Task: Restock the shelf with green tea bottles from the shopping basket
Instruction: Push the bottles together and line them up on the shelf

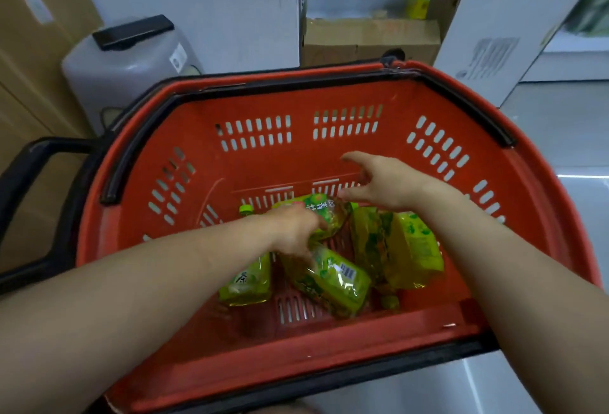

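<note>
Several green tea bottles lie on their sides in the bottom of a red shopping basket [211,169]. My left hand [295,227] reaches down among them and its fingers curl round the far bottle [329,212]. A nearer bottle [333,277] with a barcode lies just under that hand. Another bottle [247,281] lies partly hidden beneath my left forearm. Two more bottles [398,248] lie side by side at the right. My right hand [382,181] hovers above the bottles with fingers spread, holding nothing.
The basket has black handles [39,156] folded along its rim. Behind it stand a grey plastic container [128,64], a brown carton [369,39] and a white box [497,37] against a pale wall. A white shelf edge [573,51] shows at far right.
</note>
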